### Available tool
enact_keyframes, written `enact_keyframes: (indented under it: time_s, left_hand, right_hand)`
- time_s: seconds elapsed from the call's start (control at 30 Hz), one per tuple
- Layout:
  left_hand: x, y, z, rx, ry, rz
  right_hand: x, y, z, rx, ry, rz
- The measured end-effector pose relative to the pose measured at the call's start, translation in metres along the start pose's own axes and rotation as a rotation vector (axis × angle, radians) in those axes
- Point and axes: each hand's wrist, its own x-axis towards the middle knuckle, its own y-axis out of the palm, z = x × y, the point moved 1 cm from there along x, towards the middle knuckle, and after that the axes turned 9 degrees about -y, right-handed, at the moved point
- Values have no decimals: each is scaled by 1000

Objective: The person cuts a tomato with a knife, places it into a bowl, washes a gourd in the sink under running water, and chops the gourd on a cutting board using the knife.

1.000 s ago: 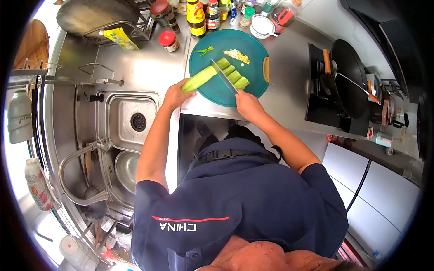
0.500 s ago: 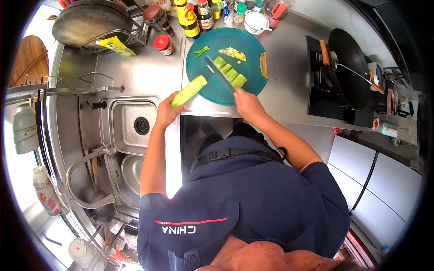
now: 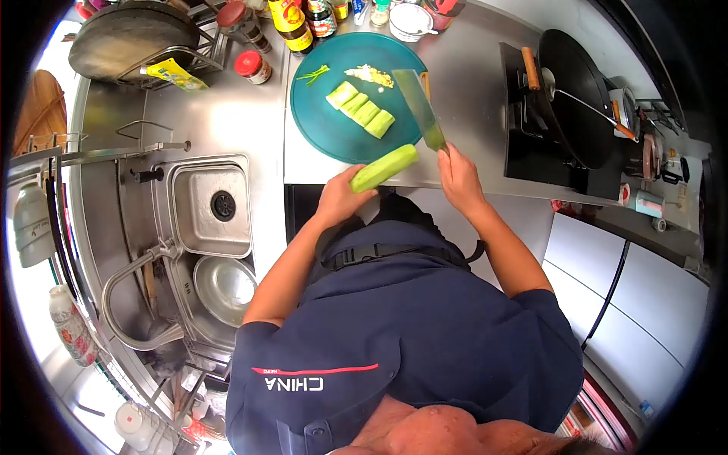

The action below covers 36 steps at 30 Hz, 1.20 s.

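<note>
My left hand (image 3: 343, 196) is closed around the lower end of a peeled green cucumber (image 3: 385, 167), whose far tip reaches the near edge of the round teal cutting board (image 3: 315, 125). In my right hand (image 3: 459, 179) is the handle of a kitchen knife (image 3: 417, 106); its broad blade points away from me over the board's right side, apart from the cucumber. Cut cucumber chunks (image 3: 362, 111) lie in a slanting row on the board. Behind them are chopped garlic (image 3: 369, 75) and a few green scallion pieces (image 3: 312, 73).
Sauce bottles (image 3: 291, 26), a red-lidded jar (image 3: 252, 67) and a white bowl (image 3: 411, 23) stand behind the board. At left is a sink (image 3: 211, 178) with a metal basin (image 3: 226, 288). A wok (image 3: 576, 114) sits on the stove at right.
The knife has come away from the chunks, moving right and turning upright. My left hand has carried the cucumber right, to the board's near edge. The whole view has shifted slightly.
</note>
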Motion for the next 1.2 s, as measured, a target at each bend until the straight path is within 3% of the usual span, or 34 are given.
enact_keyframes:
  time_s: [0.23,0.47,0.73,1.2]
  left_hand:
    - [20,21,3,-34,-56,-157]
    - [23,27,2,-112,-165,-131]
    - [24,37,13,-126,-172,-172]
    - [23,34,9,-142,-226,-148]
  right_hand:
    - [-27,-10,-10,-55,2,117]
    - [-35,-14,-15,-71,-43,166]
    - [-43,-23,-15,-144,-28,407]
    - [-44,-14,-28,-166,-93,385]
